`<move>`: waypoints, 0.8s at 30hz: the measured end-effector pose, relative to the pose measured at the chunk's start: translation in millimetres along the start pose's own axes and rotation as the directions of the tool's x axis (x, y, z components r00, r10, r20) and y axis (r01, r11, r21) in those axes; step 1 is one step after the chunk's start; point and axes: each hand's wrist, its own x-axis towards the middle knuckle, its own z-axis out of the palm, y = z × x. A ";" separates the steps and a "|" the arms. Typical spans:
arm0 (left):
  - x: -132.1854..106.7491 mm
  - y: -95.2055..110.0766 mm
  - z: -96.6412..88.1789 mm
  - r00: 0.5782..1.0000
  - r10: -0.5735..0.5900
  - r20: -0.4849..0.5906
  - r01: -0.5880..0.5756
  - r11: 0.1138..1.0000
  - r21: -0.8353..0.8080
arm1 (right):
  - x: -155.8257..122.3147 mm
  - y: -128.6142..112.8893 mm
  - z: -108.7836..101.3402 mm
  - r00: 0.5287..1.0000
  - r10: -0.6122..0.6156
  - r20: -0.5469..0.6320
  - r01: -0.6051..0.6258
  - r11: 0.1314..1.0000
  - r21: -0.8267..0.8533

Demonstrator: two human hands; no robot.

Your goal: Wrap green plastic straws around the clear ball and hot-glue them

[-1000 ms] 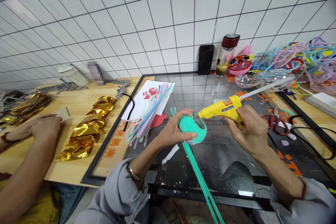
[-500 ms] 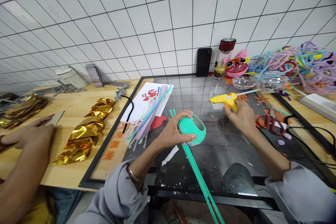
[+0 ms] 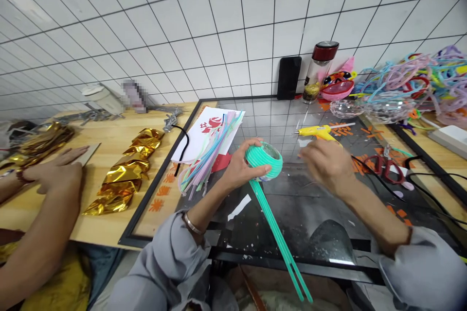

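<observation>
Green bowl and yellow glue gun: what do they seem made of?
Green bowl: matte ribbed coils, perhaps pipe cleaners; its shiny lining could be plastic or glass. Yellow glue gun: probably hard, smooth plastic, judging by its even colour and moulded shape.

The left hand [image 3: 242, 166] grips a ribbed green cup [image 3: 268, 159], its mouth tilted, and green stems [image 3: 275, 229] slant down past the near edge of the glass-topped desk [image 3: 292, 194]. The right hand [image 3: 328, 167], blurred, hangs half-curled by a yellow glue gun [image 3: 314, 131]; whether they touch, I can't tell. Red-handled scissors [image 3: 387, 161] lie toward the desk's right edge.
</observation>
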 end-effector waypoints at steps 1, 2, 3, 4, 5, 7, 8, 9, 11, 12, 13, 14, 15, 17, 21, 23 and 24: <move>1.2 -1.6 -0.3 1.000 -0.001 -0.008 0.001 1.000 -0.001 | -0.1 -16.7 -5.1 0.986 -0.162 -0.034 0.165 0.980 0.115; 2.2 -2.8 -0.5 1.000 -0.001 -0.018 0.001 1.000 -0.003 | -0.4 -33.8 -8.9 0.955 -0.289 -0.058 0.295 0.936 0.190; 2.9 -3.7 -0.6 1.000 0.002 -0.023 -0.002 1.000 -0.004 | -1.0 -50.2 -10.9 0.928 -0.370 -0.054 0.371 0.897 0.239; 3.2 -4.2 -0.6 1.000 0.005 -0.025 -0.005 1.000 -0.002 | -1.8 -64.9 -11.1 0.910 -0.414 -0.018 0.403 0.874 0.272; 3.4 -4.3 -0.5 1.000 0.010 -0.027 -0.010 1.000 0.003 | -2.7 -77.2 -9.5 0.896 -0.442 0.029 0.418 0.865 0.278; 3.2 -3.8 -0.1 0.999 0.018 -0.029 -0.018 1.000 0.020 | -4.8 -94.0 -2.5 0.883 -0.455 0.120 0.416 0.874 0.251; 3.0 -3.4 0.2 0.999 0.018 -0.029 -0.017 0.999 0.031 | -5.8 -98.7 1.9 0.873 -0.456 0.171 0.411 0.878 0.244; 2.9 -2.8 0.5 0.999 0.016 -0.029 -0.015 0.999 0.039 | -6.6 -101.3 6.1 0.866 -0.453 0.209 0.405 0.883 0.237; 2.7 -1.3 1.1 0.999 0.014 -0.032 -0.012 0.999 0.050 | -7.4 -102.2 13.1 0.849 -0.468 0.246 0.417 0.879 0.231; 2.6 -0.4 1.3 0.999 0.017 -0.032 -0.015 0.998 0.053 | -7.6 -101.4 15.6 0.842 -0.482 0.242 0.432 0.871 0.232; 2.6 0.5 1.5 0.999 0.024 -0.032 -0.022 0.998 0.056 | -7.7 -100.1 17.5 0.835 -0.502 0.228 0.452 0.860 0.237; 2.5 1.3 1.6 0.999 0.034 -0.031 -0.032 0.998 0.057 | -7.8 -98.7 19.1 0.827 -0.522 0.208 0.473 0.847 0.244; 2.4 2.1 1.8 0.999 0.043 -0.030 -0.041 0.998 0.057 | -8.0 -97.3 20.6 0.819 -0.542 0.189 0.493 0.832 0.254; 2.2 3.2 1.9 0.998 0.049 -0.029 -0.047 0.997 0.056 | -8.8 -95.1 23.4 0.802 -0.579 0.149 0.529 0.803 0.274; 1.3 4.2 1.8 0.999 0.035 -0.030 -0.033 0.997 0.068 | -10.0 -94.7 28.3 0.799 -0.600 0.036 0.565 0.770 0.295; 1.0 4.4 1.4 0.999 0.028 -0.025 -0.026 0.997 0.075 | -9.5 -95.2 28.8 0.815 -0.580 -0.016 0.556 0.773 0.305; 1.0 4.5 1.2 0.999 0.025 -0.025 -0.023 0.997 0.077 | -9.0 -95.1 28.4 0.828 -0.559 -0.034 0.540 0.781 0.313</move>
